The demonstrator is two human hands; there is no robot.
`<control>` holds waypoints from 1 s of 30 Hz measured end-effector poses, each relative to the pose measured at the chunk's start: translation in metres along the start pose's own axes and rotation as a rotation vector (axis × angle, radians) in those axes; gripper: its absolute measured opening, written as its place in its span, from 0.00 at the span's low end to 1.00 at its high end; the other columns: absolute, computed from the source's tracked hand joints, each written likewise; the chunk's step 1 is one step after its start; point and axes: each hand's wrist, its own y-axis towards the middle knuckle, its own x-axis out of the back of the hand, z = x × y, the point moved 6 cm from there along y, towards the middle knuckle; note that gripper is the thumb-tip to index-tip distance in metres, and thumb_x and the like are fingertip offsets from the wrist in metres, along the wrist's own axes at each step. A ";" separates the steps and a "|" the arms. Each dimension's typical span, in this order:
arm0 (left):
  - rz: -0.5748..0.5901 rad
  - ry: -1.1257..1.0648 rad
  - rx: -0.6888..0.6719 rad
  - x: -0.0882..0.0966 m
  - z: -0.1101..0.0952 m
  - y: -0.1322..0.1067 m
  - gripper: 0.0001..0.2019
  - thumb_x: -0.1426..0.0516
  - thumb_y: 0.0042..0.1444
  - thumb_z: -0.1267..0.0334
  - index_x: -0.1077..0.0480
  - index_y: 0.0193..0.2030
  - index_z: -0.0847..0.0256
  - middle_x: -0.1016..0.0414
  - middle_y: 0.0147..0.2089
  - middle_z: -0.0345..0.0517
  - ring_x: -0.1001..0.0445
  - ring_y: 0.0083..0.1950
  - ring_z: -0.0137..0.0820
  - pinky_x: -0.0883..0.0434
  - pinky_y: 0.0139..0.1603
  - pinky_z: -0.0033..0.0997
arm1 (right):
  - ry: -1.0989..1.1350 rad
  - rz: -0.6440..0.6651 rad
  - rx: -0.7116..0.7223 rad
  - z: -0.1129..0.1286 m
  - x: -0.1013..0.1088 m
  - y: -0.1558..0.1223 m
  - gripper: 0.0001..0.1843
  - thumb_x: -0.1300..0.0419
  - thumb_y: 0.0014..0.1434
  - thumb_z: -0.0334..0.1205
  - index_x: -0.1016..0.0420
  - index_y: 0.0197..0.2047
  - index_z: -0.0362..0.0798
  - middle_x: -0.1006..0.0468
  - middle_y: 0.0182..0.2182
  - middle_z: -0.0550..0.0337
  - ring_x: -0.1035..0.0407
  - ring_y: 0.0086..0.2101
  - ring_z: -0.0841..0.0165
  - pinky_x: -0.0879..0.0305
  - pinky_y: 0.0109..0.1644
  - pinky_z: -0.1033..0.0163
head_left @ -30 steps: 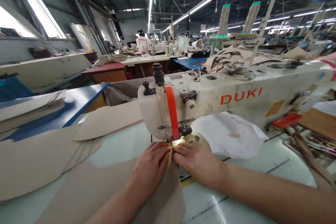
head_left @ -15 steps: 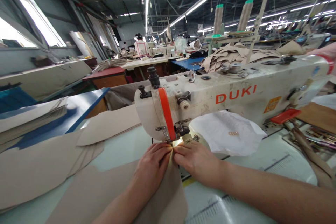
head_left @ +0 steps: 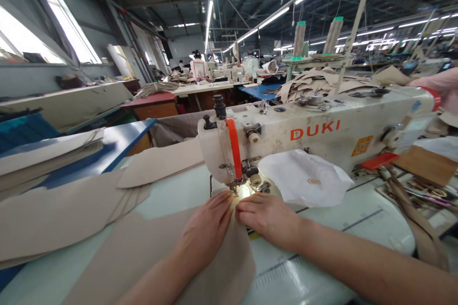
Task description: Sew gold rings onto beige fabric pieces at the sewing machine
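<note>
- Left hand [head_left: 207, 228] and right hand [head_left: 268, 217] side by side, fingertips pressing fabric [head_left: 143, 257] flat.
- Needle [head_left: 236, 186] at 12 o'clock, just beyond fingertips.
- Fabric runs back toward 7 o'clock.

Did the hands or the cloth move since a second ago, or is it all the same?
Hardly anything changed. Both hands stayed pressed on the tan cloth, fingertips together just in front of the needle of the sewing machine. The left hand and right hand let go of nothing and took hold of nothing new. The whole picture shifts a little, which looks like the camera moving. The white sheet and the cloth pieces on the left stayed put.
</note>
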 end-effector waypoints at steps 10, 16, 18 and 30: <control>0.119 0.032 -0.031 -0.013 0.005 -0.003 0.17 0.56 0.63 0.64 0.33 0.54 0.61 0.28 0.55 0.48 0.31 0.57 0.33 0.32 0.58 0.33 | 0.024 0.038 0.004 -0.001 0.000 0.001 0.06 0.46 0.63 0.35 0.29 0.40 0.43 0.26 0.42 0.56 0.34 0.45 0.66 0.41 0.52 0.63; 0.143 0.030 -0.070 -0.015 0.006 -0.003 0.18 0.55 0.62 0.66 0.33 0.55 0.61 0.30 0.57 0.48 0.33 0.59 0.34 0.34 0.60 0.35 | 0.040 0.023 -0.002 -0.004 -0.003 0.003 0.06 0.46 0.63 0.34 0.29 0.39 0.43 0.25 0.41 0.55 0.34 0.46 0.66 0.40 0.52 0.62; 0.145 0.009 -0.032 -0.013 0.007 0.000 0.18 0.56 0.62 0.65 0.33 0.54 0.60 0.29 0.57 0.48 0.33 0.58 0.34 0.33 0.59 0.35 | 0.053 0.012 -0.004 -0.006 -0.005 0.003 0.06 0.46 0.63 0.34 0.29 0.39 0.42 0.25 0.42 0.54 0.34 0.46 0.66 0.39 0.52 0.62; 0.170 0.013 0.006 -0.013 0.007 0.005 0.17 0.58 0.63 0.64 0.31 0.51 0.61 0.28 0.55 0.47 0.32 0.57 0.33 0.35 0.60 0.33 | 0.075 0.006 0.008 -0.009 -0.008 0.006 0.05 0.45 0.62 0.31 0.29 0.39 0.41 0.26 0.43 0.53 0.35 0.48 0.66 0.39 0.55 0.62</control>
